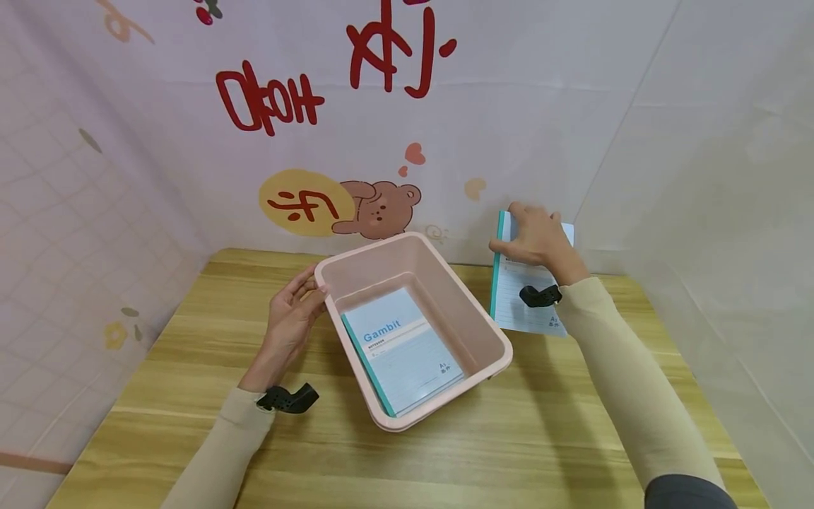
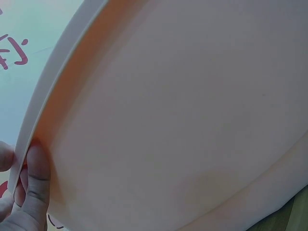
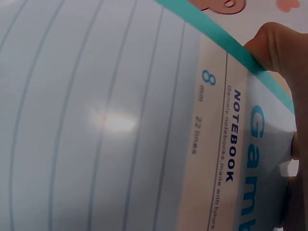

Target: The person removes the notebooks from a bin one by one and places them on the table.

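My left hand (image 1: 294,314) holds the pale pink plastic bin (image 1: 454,283) by its left rim. In the left wrist view, the fingers (image 2: 38,180) pinch that rim beside the bin's broad smooth wall. Inside the bin lies a light blue notebook (image 1: 407,353) with a teal spine and "Gambit" on its cover. To the right of the bin, my right hand (image 1: 537,237) grips a second, matching notebook (image 1: 521,304) near its top end, thumb at the teal spine. The right wrist view shows its lined cover (image 3: 96,120) close up; the hand hides part of its title.
The wood-grain table (image 1: 318,459) runs back to a pale wall sheet (image 1: 540,106) printed with red characters and a cartoon bear (image 1: 384,208). More pale sheeting hangs along the left and right sides. Black straps (image 1: 286,399) are on both wrists.
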